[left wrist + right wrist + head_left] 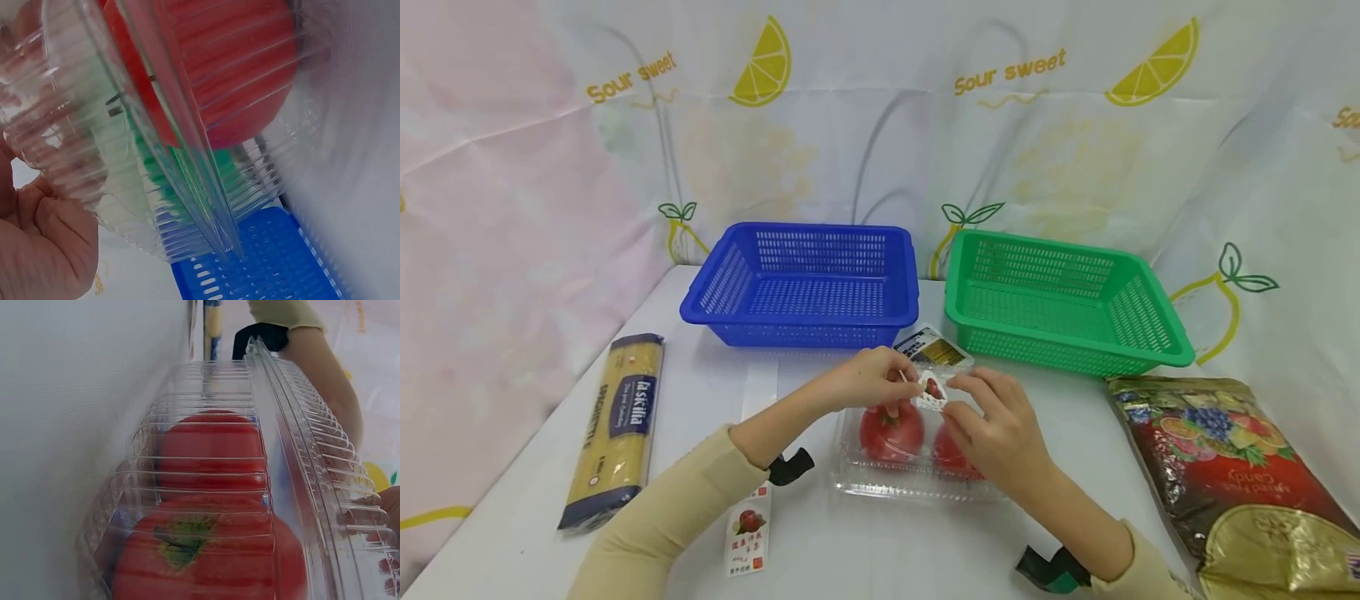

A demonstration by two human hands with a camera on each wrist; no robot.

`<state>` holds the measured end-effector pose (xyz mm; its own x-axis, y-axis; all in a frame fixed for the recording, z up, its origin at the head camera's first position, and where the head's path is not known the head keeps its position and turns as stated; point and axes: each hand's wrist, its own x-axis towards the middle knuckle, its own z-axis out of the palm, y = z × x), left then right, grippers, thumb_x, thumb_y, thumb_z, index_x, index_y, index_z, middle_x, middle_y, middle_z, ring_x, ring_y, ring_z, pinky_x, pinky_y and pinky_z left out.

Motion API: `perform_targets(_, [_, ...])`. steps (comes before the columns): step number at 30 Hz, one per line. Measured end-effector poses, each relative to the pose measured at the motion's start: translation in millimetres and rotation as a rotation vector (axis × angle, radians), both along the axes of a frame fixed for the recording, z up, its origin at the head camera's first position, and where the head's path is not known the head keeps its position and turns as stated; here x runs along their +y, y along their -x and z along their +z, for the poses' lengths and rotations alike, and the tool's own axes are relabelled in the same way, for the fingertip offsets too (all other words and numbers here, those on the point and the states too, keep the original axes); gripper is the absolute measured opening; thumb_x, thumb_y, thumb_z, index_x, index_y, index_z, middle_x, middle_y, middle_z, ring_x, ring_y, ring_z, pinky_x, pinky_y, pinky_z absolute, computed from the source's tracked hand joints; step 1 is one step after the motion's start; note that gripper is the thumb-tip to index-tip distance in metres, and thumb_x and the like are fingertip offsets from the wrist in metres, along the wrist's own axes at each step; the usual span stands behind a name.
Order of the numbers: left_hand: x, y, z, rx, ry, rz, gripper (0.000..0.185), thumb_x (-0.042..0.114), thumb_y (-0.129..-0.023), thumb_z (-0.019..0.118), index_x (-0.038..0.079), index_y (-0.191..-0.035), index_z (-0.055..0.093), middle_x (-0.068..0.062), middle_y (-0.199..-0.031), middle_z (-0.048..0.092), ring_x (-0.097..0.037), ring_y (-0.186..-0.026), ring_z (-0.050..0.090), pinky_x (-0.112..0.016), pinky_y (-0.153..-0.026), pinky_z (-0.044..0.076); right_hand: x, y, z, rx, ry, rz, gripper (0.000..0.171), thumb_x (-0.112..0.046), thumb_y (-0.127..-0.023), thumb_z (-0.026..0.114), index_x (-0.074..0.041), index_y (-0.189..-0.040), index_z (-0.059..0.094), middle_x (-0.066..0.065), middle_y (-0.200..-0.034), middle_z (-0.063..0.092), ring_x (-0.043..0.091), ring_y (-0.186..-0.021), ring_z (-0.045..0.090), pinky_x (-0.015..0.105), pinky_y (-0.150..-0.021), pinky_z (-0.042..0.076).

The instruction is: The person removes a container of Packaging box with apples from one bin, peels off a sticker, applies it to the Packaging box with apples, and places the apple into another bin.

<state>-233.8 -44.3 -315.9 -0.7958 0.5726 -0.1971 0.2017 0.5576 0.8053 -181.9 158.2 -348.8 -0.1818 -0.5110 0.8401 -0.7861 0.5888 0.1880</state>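
Observation:
A clear plastic clamshell box (917, 487) lies in front of me with two red tomatoes (891, 437) inside. Over its lid, my left hand (876, 383) pinches the left edge of a small white sticker (932, 392) printed with red fruit. On the opposite side, my right hand (1003, 425) has thumb and index finger apart at the sticker's right edge. In the right wrist view, the tomatoes (209, 550) show through the ribbed plastic, one with a green stem. The left wrist view catches part of a hand (53, 244) beside the box (187, 187).
Behind the box stand a blue basket (797, 329) and a green basket (1060, 350), with a small flat package (936, 346) near them. Spaghetti (613, 433) lies at left, a candy bag (1240, 467) at right. A strip of fruit labels (747, 533) passes under my left forearm.

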Motion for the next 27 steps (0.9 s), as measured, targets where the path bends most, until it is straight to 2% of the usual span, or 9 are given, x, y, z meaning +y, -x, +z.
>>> perform_targets(5, [5, -2.3, -3.6, 0.076, 0.033, -0.006, 0.009, 0.014, -0.085, 0.066, 0.006, -0.086, 0.063, -0.003, -0.066, 0.064, -0.014, -0.054, 0.061, -0.025, -0.051, 0.05, 2, -2.1, -1.8, -0.037, -0.02, -0.021, 0.034, -0.018, -0.093, 0.047, -0.004, -0.069, 0.066, 0.014, -0.093, 0.063, 0.034, -0.09, 0.055, 0.043, -0.074, 0.046])
perform_targets(11, [10, -6.3, -3.6, 0.163, 0.11, -0.012, 0.007, 0.015, -0.083, 0.068, 0.01, -0.082, 0.063, 0.001, -0.063, 0.062, -0.011, -0.053, 0.06, -0.023, -0.052, 0.049, 6, -2.7, -5.0, -0.088, -0.065, -0.036, 0.022, -0.016, -0.088, 0.057, -0.005, -0.072, 0.067, 0.013, -0.097, 0.063, 0.033, -0.091, 0.054, 0.043, -0.076, 0.045])
perform_targets(18, [12, -9.7, -3.5, 0.245, 0.205, -0.007, 0.009, 0.02, -0.082, 0.069, 0.013, -0.082, 0.063, 0.005, -0.062, 0.06, -0.009, -0.053, 0.058, -0.023, -0.051, 0.048, 6, -2.2, -9.1, -0.109, -0.073, -0.034, 0.036, -0.021, -0.093, 0.043, -0.008, -0.069, 0.066, 0.013, -0.098, 0.064, 0.032, -0.092, 0.055, 0.044, -0.078, 0.044])
perform_targets(23, [13, -11.8, -4.0, 0.316, 0.282, -0.002, 0.015, 0.024, -0.079, 0.071, 0.014, -0.085, 0.062, 0.005, -0.065, 0.059, -0.009, -0.058, 0.054, -0.022, -0.051, 0.046, 6, -4.0, -11.3, -0.157, -0.097, -0.035, 0.031, -0.019, -0.092, 0.047, -0.009, -0.07, 0.066, 0.012, -0.1, 0.064, 0.031, -0.095, 0.054, 0.043, -0.08, 0.044])
perform_targets(27, [14, -13.2, -3.9, 0.348, 0.307, -0.003, 0.019, 0.025, -0.077, 0.073, 0.013, -0.087, 0.061, 0.006, -0.065, 0.057, -0.009, -0.058, 0.053, -0.021, -0.05, 0.046, 5, -4.7, -11.0, -0.176, -0.102, -0.032, 0.031, -0.02, -0.092, 0.048, -0.009, -0.07, 0.066, 0.011, -0.1, 0.064, 0.03, -0.095, 0.054, 0.043, -0.079, 0.043])
